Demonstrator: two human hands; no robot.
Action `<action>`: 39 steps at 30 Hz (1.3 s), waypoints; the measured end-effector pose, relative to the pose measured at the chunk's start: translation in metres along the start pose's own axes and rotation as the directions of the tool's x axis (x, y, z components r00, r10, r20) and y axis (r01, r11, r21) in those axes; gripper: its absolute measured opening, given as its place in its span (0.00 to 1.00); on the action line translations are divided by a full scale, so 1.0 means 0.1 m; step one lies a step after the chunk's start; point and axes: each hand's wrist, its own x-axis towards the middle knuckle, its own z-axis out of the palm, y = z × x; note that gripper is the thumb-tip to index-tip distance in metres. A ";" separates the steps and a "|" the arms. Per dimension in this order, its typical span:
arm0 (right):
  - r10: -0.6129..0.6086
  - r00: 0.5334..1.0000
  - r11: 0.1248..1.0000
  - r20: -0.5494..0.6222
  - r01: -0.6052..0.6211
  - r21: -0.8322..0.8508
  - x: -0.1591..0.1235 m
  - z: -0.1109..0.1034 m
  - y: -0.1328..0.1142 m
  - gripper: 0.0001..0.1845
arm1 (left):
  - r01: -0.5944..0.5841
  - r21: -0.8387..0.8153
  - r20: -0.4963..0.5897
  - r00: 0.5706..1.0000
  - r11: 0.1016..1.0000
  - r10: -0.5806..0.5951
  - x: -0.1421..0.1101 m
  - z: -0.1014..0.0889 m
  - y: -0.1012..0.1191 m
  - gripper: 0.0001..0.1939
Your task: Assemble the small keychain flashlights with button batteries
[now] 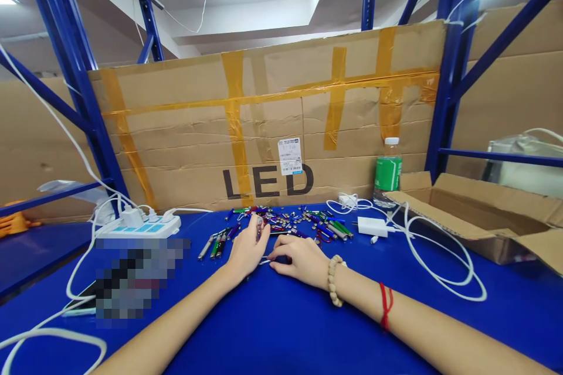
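Note:
My left hand (247, 248) is closed, with a small silver-ended tube (259, 222) between thumb and fingers; most of the tube is hidden. Just right of it, my right hand (303, 259) pinches at a thin white cord loop (264, 261) lying between the two hands. The fingers hide part of what is there. Beside my left hand lie several slim coloured metal tubes (215, 246) with silver ends. Behind both hands spreads a pile of small metal parts (285, 220), and to the right is a heap of blue and green tubes (334, 228).
A white power strip (141, 227) with cables sits at left, near a blurred-out dark flat object (132, 281). On the right are a white charger (372, 227), a coiled cable (472, 275), a green-labelled bottle (387, 173) and an open carton (484, 240). Cardboard (185, 146) walls the blue table's back.

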 end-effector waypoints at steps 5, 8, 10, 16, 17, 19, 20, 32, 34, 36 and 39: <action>0.058 0.998 0.998 -0.030 -0.058 -0.003 0.02 0.03 0.00 0.06 | -0.102 0.209 0.153 0.986 0.973 0.071 -0.07 0.07 0.01 0.07; 0.045 0.997 0.999 -0.063 -0.046 -0.019 0.03 0.04 0.00 0.07 | -0.075 0.249 0.123 0.991 0.966 0.045 -0.05 0.07 0.03 0.09; 0.027 0.994 1.000 -0.104 -0.027 -0.002 0.02 0.04 -0.03 0.09 | -0.012 0.264 0.099 0.995 0.964 -0.014 -0.02 0.03 0.02 0.11; -0.114 0.993 0.977 -0.019 0.115 0.182 -0.03 0.03 -0.22 0.13 | -0.042 0.368 0.241 0.969 0.929 -0.052 0.09 -0.20 -0.03 0.11; -0.113 0.994 0.976 0.011 0.109 0.187 -0.03 0.04 -0.25 0.12 | -0.062 0.375 0.274 0.961 0.925 -0.047 0.09 -0.23 -0.04 0.11; -0.093 0.995 0.981 0.048 0.083 0.178 -0.03 0.06 -0.27 0.09 | -0.103 0.383 0.341 0.939 0.918 -0.037 0.07 -0.26 -0.05 0.12; -0.082 0.995 0.983 0.055 0.071 0.170 -0.03 0.07 -0.27 0.08 | -0.121 0.385 0.370 0.928 0.915 -0.033 0.05 -0.26 -0.05 0.13; 0.066 0.998 0.995 0.005 -0.066 0.079 0.03 0.09 -0.15 0.09 | -0.234 0.386 0.437 0.898 0.892 0.046 -0.04 -0.18 0.00 0.09; 0.088 0.996 0.993 0.007 -0.089 0.079 0.03 0.09 -0.14 0.11 | -0.225 0.381 0.408 0.911 0.897 0.056 -0.04 -0.12 0.00 0.08; 0.123 0.992 0.990 -0.001 -0.123 0.070 0.04 0.09 -0.14 0.11 | -0.210 0.379 0.378 0.924 0.901 0.056 -0.04 -0.06 -0.01 0.08; 0.174 0.984 0.984 -0.032 -0.172 0.057 0.03 0.09 -0.13 0.08 | -0.170 0.391 0.320 0.946 0.905 0.039 -0.03 -0.03 -0.03 0.07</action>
